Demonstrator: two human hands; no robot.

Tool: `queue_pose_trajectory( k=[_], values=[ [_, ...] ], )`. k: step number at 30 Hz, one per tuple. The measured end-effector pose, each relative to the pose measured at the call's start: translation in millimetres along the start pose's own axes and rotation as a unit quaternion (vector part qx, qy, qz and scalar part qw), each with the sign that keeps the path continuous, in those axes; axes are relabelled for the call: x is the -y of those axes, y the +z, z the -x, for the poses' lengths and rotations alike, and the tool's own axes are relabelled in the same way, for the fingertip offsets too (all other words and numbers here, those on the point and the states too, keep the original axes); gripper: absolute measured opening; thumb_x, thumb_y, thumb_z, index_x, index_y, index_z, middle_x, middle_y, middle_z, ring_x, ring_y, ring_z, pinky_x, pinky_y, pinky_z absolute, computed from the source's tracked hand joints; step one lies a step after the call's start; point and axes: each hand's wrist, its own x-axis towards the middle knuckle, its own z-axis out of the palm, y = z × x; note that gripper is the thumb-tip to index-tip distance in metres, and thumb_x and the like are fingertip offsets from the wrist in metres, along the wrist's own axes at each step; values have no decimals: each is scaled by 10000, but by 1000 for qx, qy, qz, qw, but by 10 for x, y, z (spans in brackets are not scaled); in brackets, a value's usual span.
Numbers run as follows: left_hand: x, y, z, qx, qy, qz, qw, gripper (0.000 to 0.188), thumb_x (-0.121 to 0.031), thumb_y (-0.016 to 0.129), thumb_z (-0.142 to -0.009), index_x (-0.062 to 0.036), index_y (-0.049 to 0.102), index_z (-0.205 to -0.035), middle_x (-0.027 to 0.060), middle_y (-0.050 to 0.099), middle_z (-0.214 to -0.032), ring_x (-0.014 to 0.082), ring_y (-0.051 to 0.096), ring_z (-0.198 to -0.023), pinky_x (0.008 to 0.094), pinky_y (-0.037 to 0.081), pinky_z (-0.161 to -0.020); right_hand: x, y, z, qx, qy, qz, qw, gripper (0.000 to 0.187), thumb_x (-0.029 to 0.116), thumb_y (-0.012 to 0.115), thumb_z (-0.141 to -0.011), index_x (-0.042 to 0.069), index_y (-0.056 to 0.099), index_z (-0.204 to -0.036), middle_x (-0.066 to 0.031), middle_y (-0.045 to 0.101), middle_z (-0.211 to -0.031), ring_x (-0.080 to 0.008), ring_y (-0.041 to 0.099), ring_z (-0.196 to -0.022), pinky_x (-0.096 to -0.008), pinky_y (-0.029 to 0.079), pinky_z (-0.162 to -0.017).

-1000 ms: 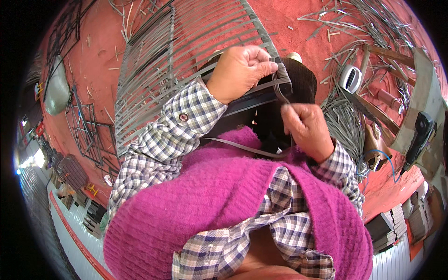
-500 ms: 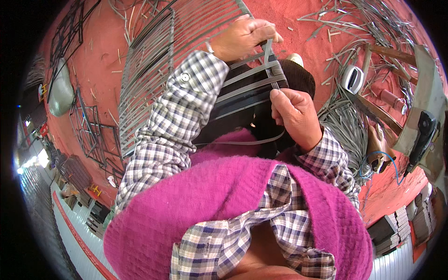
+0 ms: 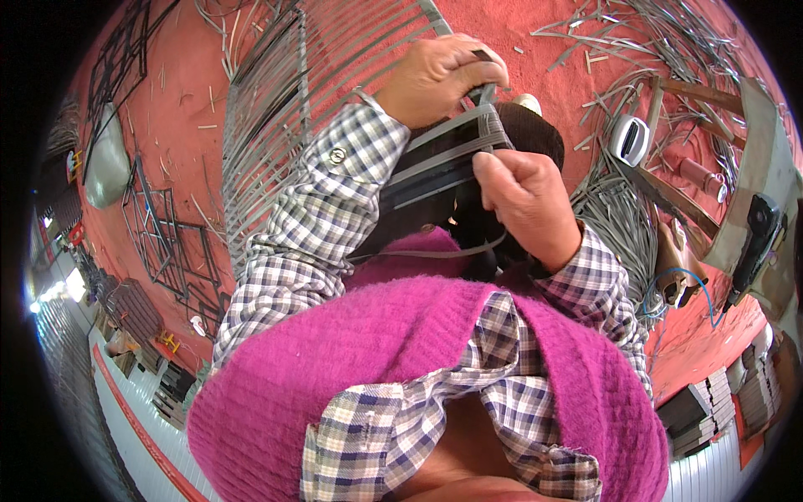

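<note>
A dark frame wound with flat grey plastic strips lies tilted across my lap. Its far part carries many spaced parallel grey strips. My left hand is closed around the frame's dark edge bar, thumb and fingers wrapped over it. Below it, several grey strips bunch around the same bar. My right hand is closed in a pinch on a grey strip at that bunch, close to the bar. A loose length of strip hangs from beneath my right hand toward my lap.
On the right lie a heap of grey strips, a white plastic object, a wooden frame and a black power tool with a blue cord. Dark metal frames lie on the red floor at left, near a pale green sack.
The wound frame has tilted and shifted slightly. My left hand has wrapped further around the edge bar. My right hand has moved a little left, still pinching the strip.
</note>
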Motion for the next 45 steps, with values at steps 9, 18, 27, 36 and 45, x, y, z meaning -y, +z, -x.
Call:
queue_pose_trajectory(
  k=[9, 18, 27, 36, 45],
  values=[
    [-42, 245, -169, -7, 90, -89, 992, 212, -208, 579, -875, -30, 644, -780, 74, 589, -705, 185, 554, -664, 292, 423, -598, -147, -217, 141, 74, 134, -391, 908, 448, 261, 391, -955, 133, 361, -528, 11, 343, -439, -108, 262, -392, -269, 222, -423],
    [-16, 391, -408, 93, 33, -182, 978, 289, -306, 565, -869, -37, 626, -786, 144, 536, -638, 275, 527, -552, 362, 396, -525, -393, -301, 211, 122, 168, -521, 828, 442, 339, 410, -971, 126, 370, -586, 29, 312, -481, -85, 254, -423, -243, 222, -422],
    [-427, 159, -215, -172, 19, -133, 976, 227, -236, 564, -902, -22, 603, -835, 36, 578, -755, 100, 536, -690, 242, 430, -619, -157, -776, -202, -133, -280, 134, 941, 137, 82, 482, -912, 16, 594, -955, -40, 581, -866, -118, 559, -681, -230, 455, -608],
    [-1021, 134, 722, -23, -68, -297, 952, 280, -296, 637, -821, -27, 620, -897, 102, 619, -759, 270, 604, -672, 320, 485, -620, -201, -794, -771, 117, -429, 343, 827, 148, 171, 556, -828, 59, 562, -924, -87, 534, -881, -288, 570, -800, -374, 486, -657],
    [-981, 425, 744, 49, 19, -458, 888, 865, -663, 600, -662, 33, 456, -1157, 116, 561, -843, 282, 525, -748, 362, 376, -772, -443, -1539, -1298, 92, -259, 604, 748, 207, 219, 534, -872, 133, 566, -1059, -65, 602, -959, -291, 591, -829, -387, 486, -638]
  ],
)
